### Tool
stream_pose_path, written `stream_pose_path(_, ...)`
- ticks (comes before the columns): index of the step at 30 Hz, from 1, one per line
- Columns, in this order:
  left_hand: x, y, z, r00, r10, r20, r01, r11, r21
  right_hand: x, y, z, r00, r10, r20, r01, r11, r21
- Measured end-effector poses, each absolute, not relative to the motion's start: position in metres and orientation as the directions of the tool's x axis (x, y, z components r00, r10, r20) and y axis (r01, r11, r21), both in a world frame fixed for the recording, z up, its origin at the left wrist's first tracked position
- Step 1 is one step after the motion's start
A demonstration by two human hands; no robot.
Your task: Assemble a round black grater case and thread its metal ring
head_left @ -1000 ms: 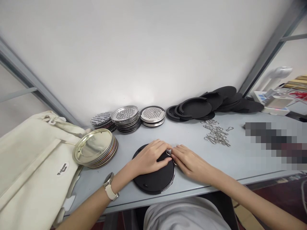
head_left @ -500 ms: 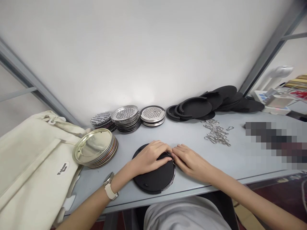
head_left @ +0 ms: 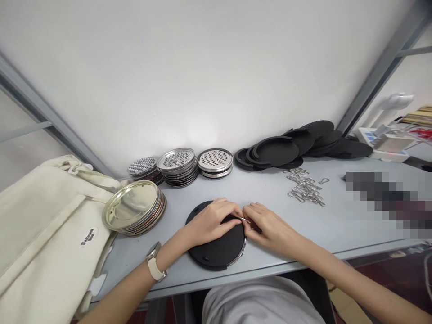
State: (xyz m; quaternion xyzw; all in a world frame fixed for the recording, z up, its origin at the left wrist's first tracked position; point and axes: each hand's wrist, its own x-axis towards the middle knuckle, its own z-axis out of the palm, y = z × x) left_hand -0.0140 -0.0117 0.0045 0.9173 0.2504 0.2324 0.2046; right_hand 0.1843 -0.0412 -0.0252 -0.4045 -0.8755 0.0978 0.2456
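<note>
Black disc (head_left: 219, 249) lies near table edge (head_left: 182, 287), clear of stacks (head_left: 177, 171), both hands (head_left: 216, 220) (head_left: 269, 228) pinching clip (head_left: 245, 220).

a cream fabric bag (head_left: 43, 225) with an oval printed label (head_left: 89, 237) lies at the left end of the counter (head_left: 263, 189). far right, red strands (head_left: 422, 133) sit near a white device (head_left: 398, 101). grey metal posts (head_left: 381, 67) flank the white wall (head_left: 216, 67).

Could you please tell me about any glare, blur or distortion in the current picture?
Head view: soft bright patch on the wall; sheen on the gold-coloured disc; metal piece between left hand and right hand too small for detail; pixelation over part of the table.
</note>
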Motion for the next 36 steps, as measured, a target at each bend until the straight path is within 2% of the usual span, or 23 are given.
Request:
stream_pose_path(5,-0.0138,-0.0098,0.0028,0.766,0.551,0.333,0.357,-0.794,0.492,0.1845,-0.0417,-0.0256,-0.561,0.747,0.357,0.647,0.664,-0.374)
stream_pose_path(14,-0.0125,-0.0118,0.0061,0.773,0.547,0.320,0.389,-0.809,0.442,0.1845,-0.0442,-0.0218,-0.538,0.781,0.318,0.603,0.619,-0.503)
stream_pose_path(23,-0.0121,-0.0135,0.0083,0.760,0.556,0.335,0.412,-0.812,0.413,0.1860,-0.0437,-0.0236,-0.541,0.779,0.317,0.546,0.612,-0.572)
stream_pose_path(27,-0.0117,-0.0140,0.0073,0.748,0.566,0.348,0.434,-0.813,0.389,0.1863,-0.0413,-0.0257,-0.532,0.767,0.358,0.533,0.632,-0.562)
stream_pose_path(31,-0.0119,-0.0134,0.0059,0.735,0.581,0.350,0.461,-0.806,0.372,0.1868,-0.0403,-0.0266,-0.535,0.735,0.417,0.545,0.677,-0.494)
stream_pose_path(36,-0.0127,-0.0127,0.0045,0.719,0.600,0.351,0.496,-0.796,0.346,0.1890,-0.0423,-0.0291,-0.604,0.681,0.414,0.531,0.731,-0.428)
